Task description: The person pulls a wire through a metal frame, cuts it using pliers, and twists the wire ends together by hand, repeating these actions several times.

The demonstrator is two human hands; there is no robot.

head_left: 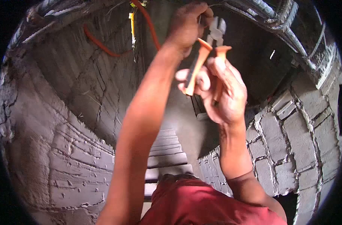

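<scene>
My right hand (225, 88) is wrapped around a pair of pliers (216, 34) with orange and black handles. The handles are spread apart between my fingers, and the metal jaws point up. Just left of the jaws, my left hand (188, 28) is raised with its fingers pinched together. A thin wire (217, 4) shows at those fingertips and runs toward the steel bars at the upper right. What lies inside the left fingers is partly hidden.
Ribbed steel bars (291, 37) cross the top right. Orange conduit (148, 24) and a yellow piece (132, 26) hang at the upper left. Brick walls (304, 138) stand on both sides, with a stepped stack (167, 148) below my arms.
</scene>
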